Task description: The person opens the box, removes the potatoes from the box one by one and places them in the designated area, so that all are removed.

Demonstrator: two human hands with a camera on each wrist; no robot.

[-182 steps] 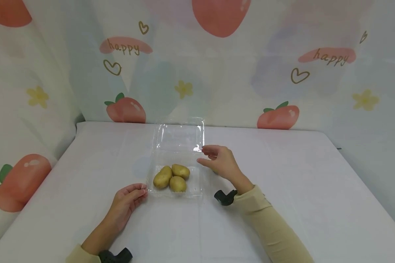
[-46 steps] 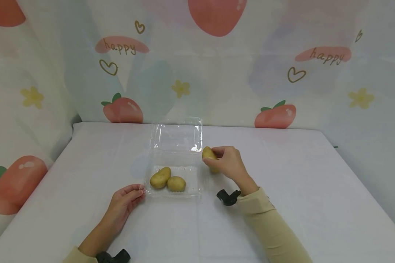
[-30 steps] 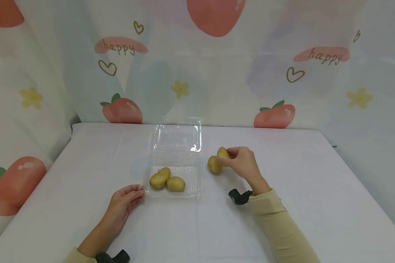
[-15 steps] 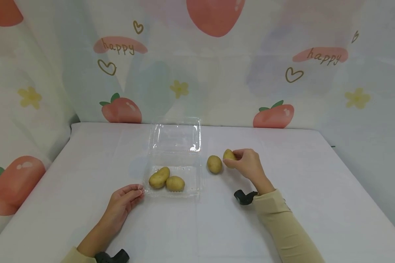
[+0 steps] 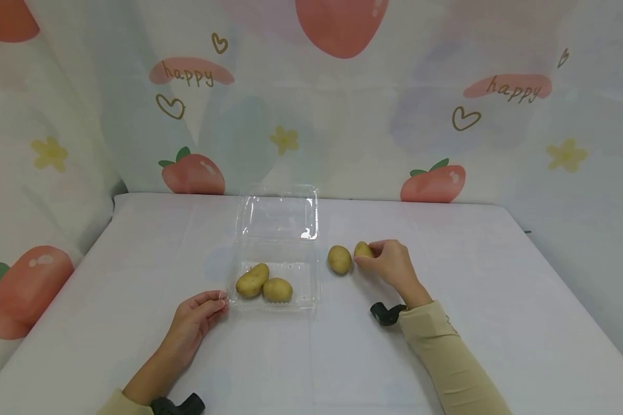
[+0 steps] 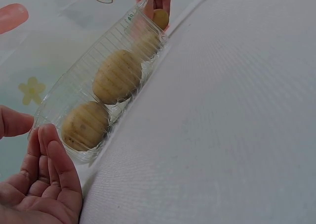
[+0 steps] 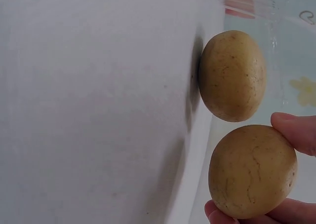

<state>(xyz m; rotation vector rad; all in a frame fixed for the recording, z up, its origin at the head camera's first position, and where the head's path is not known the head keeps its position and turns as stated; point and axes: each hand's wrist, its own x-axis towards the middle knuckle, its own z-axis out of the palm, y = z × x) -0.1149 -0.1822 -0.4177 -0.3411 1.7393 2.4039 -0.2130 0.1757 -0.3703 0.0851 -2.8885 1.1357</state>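
Clear ribbed glossy plastic box (image 5: 277, 253); matt speckled potatoes (image 5: 340, 259).

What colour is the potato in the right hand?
Yellowish-tan with faint brown speckles; the potato, pinched in the right hand, shows best in the right wrist view.

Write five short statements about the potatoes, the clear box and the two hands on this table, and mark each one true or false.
1. Two potatoes lie in the clear box. True: one beside another.
2. The right hand is empty. False: its fingers pinch a potato.
3. A potato lies on the table outside the box. True, beside the held one.
4. The box lid is closed over the potatoes. False: it stands open behind the tray.
5. The left hand holds a potato. False: it holds none; its fingertips are at the box's near left corner.
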